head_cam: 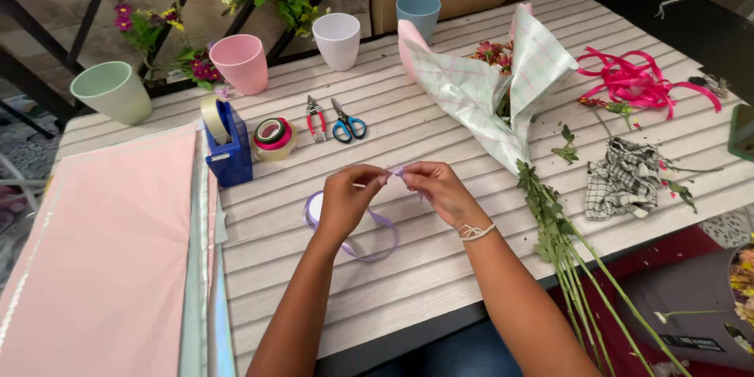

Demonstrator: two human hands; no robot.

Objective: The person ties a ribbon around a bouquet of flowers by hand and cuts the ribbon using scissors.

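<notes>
Nearest the camera, both forearms reached in over the edge of the slatted table (pixel 440 267). The left hand (pixel 349 198) and the right hand (pixel 436 187) met above the boards, each pinching an end of a thin lilac ribbon (pixel 369 245) between thumb and fingertips; the pinch points sat close together, almost touching. Below and between the wrists the ribbon's slack lay on the table in a loose loop, with what looked like its spool under the left hand, though that was partly hidden.

To work the ribbon well here, it seemed wise to keep both pinches firm and close so the narrow band stayed flat, not twisted, and to let the slack loop feed freely without dragging across the slats.

To the left lay a stack of pink wrapping sheets (pixel 110 259). Just right of the hands, long green flower stems (pixel 565 259) ran off the table's near edge, and a checked cloth (pixel 624 181) lay beyond them. Further on stood a blue tape dispenser (pixel 229 149), rolls of tape (pixel 274 138), red-handled snips (pixel 316 119) and blue scissors (pixel 348 126). Past those sat the wrapped bouquet (pixel 491 86) in pale checked paper and a tangle of pink ribbon (pixel 636 78). Farthest off stood the pots: green (pixel 114 93), pink (pixel 239 63), white (pixel 337 39) and blue (pixel 419 12).
</notes>
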